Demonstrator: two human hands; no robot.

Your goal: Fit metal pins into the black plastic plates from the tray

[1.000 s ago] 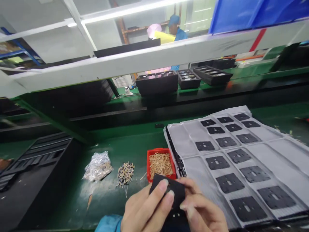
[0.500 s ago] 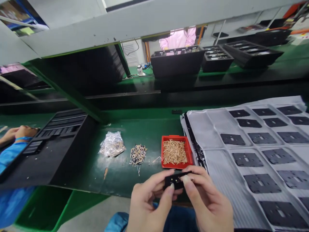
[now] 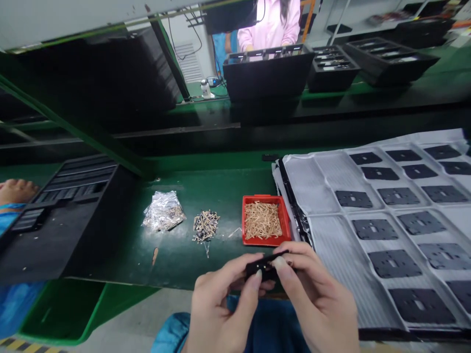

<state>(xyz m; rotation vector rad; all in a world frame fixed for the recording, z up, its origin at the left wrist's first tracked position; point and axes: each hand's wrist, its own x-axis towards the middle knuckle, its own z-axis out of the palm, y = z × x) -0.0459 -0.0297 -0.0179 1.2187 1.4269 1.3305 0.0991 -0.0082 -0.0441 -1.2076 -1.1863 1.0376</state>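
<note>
Between my hands is a small black plate-like part (image 3: 253, 268) with tiny brass-coloured spots on its face. My left hand (image 3: 226, 299) grips its left end, thumb in front and fingers behind. My right hand (image 3: 312, 294) closes on the right end, its thumb pressing near the top edge; whether a small piece sits under that thumb is hidden. Just beyond my hands stands a red tray (image 3: 262, 241) full of small brass-coloured metal strips (image 3: 262, 219). To its left lies a loose pile of small metal pieces (image 3: 206, 225), and farther left a clear plastic bag (image 3: 164, 212) of parts.
A white moulded sheet (image 3: 331, 255) with several flat black plates (image 3: 393, 264) covers the right side. At left are a black box (image 3: 91, 220), a green bin (image 3: 59, 314) and a co-worker's hand (image 3: 16, 191). Black bins (image 3: 270, 73) and a person in pink (image 3: 270, 24) are across the bench.
The camera view has tilted downward, so the bench appears higher. The black part tilts slightly more in my hands, which keep their grip. The co-worker's hand at left has shifted left.
</note>
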